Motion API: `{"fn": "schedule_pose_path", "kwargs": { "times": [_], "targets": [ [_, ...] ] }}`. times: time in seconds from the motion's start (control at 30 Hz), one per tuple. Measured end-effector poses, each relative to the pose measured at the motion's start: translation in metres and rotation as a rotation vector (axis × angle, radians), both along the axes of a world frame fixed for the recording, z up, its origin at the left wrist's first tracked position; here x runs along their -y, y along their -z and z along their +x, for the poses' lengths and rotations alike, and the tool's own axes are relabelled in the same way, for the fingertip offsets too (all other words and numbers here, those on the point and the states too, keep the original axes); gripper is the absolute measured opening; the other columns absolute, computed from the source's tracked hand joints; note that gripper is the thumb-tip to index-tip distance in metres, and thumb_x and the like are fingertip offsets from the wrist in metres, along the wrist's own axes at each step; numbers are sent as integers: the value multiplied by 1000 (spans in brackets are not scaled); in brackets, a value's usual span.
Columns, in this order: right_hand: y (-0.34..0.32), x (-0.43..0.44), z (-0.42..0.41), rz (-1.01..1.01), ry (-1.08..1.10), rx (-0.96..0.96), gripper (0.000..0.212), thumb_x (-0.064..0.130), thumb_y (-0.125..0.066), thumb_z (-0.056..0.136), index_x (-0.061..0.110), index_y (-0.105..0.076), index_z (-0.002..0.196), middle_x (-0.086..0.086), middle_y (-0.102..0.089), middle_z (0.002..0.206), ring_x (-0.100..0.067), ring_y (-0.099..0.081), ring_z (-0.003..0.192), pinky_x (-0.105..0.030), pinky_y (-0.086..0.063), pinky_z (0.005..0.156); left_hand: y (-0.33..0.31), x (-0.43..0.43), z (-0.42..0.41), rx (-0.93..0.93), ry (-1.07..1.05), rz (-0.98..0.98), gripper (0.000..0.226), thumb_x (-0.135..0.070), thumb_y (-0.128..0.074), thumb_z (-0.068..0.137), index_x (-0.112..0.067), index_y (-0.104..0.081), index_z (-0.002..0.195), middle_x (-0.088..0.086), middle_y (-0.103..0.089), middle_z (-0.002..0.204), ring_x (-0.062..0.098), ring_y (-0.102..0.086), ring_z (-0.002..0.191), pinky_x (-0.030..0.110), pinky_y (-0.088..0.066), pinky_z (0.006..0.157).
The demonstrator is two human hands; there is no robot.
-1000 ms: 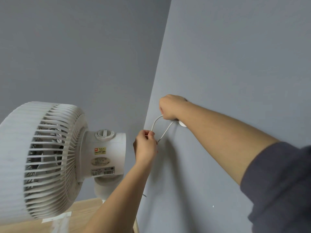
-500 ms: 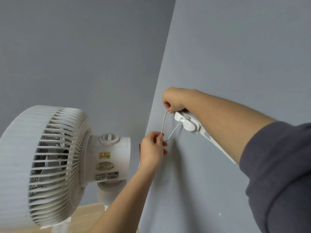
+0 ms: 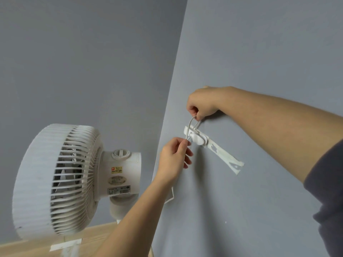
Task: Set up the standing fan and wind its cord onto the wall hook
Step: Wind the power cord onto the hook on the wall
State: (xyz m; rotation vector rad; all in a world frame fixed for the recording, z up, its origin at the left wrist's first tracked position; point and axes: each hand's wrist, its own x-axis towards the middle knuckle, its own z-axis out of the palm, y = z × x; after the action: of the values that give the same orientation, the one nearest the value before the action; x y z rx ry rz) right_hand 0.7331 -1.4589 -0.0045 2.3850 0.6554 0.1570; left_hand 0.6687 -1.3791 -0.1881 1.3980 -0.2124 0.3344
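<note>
Thin white cord loops over the white wall hook on the grey right-hand wall, a strip of torn white tape trailing off the hook's mount. Right hand pinches the top of the loop just above the hook; left hand pinches the cord just below it, remaining fingers spread. White fan stands to the left, grille facing left, above a wooden floor.

Head cam, close, facing wall corner, tilted view
</note>
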Motion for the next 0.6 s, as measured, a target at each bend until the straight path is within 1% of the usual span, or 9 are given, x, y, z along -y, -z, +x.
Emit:
{"fn": "schedule_pose_path", "kwargs": {
  "times": [0.03,0.1,0.2,0.27,0.3,0.4,0.5,0.57,0.6],
  "targets": [
    [0,2,-4,-17,4,1,16,22,-70,79,25,-57,69,12,-59,74,-12,-52,81,-34,-37,88,-3,1,-3,20,16,-7,21,-15,-44,97,-5,-61,92,2,-61,66,15,-53,48,25,-42,46],
    [2,7,-13,-45,10,-4,20,24,-71,78,24,-55,66,14,-56,70,-11,-52,83,-33,-29,88,-9,2,-9,53,29,-9,21,-16,-45,98,-5,-62,92,2,-59,63,16,-51,46,24,-41,45],
    [9,13,-25,-88,2,-2,20,24,-72,76,25,-56,64,13,-63,78,-12,-56,93,-31,-23,85,-7,8,-17,84,16,53,20,-16,-48,96,-5,-62,88,-1,-58,60,15,-46,43,23,-38,45],
    [16,14,-30,-131,-39,32,9,22,-72,75,27,-64,72,11,-69,87,-13,-57,99,-30,-24,83,0,13,-22,100,7,116,19,-17,-51,95,-6,-62,84,-4,-58,60,14,-44,44,23,-37,48],
    [18,15,-31,-142,-54,47,9,20,-71,74,28,-68,77,11,-70,89,-13,-57,100,-31,-25,82,4,16,-25,107,1,154,18,-17,-52,94,-8,-62,82,-4,-59,60,13,-43,45,24,-38,49],
    [20,21,-32,-119,-77,78,19,12,-66,76,29,-70,83,9,-71,92,-15,-57,102,-32,-30,84,12,29,-35,124,-13,281,19,-18,-54,93,-12,-60,76,-7,-60,60,7,-42,45,22,-37,51],
    [18,25,-31,-15,-100,117,27,6,-58,82,30,-66,91,6,-66,101,-19,-57,103,-34,-36,93,18,38,-39,126,-85,394,20,-21,-53,93,-17,-57,74,-7,-59,59,7,-44,47,20,-36,49],
    [19,25,-31,31,-105,120,30,4,-53,84,31,-64,92,5,-63,101,-21,-57,103,-37,-37,97,26,40,-36,134,-138,471,19,-23,-51,93,-19,-54,74,-3,-60,60,12,-47,51,30,-41,53],
    [20,24,-30,50,-114,131,30,4,-51,85,31,-64,93,5,-63,101,-21,-57,103,-37,-37,98,32,41,-34,146,-157,504,18,-23,-50,93,-18,-52,76,0,-61,62,17,-50,54,33,-43,54]
  ]
}}
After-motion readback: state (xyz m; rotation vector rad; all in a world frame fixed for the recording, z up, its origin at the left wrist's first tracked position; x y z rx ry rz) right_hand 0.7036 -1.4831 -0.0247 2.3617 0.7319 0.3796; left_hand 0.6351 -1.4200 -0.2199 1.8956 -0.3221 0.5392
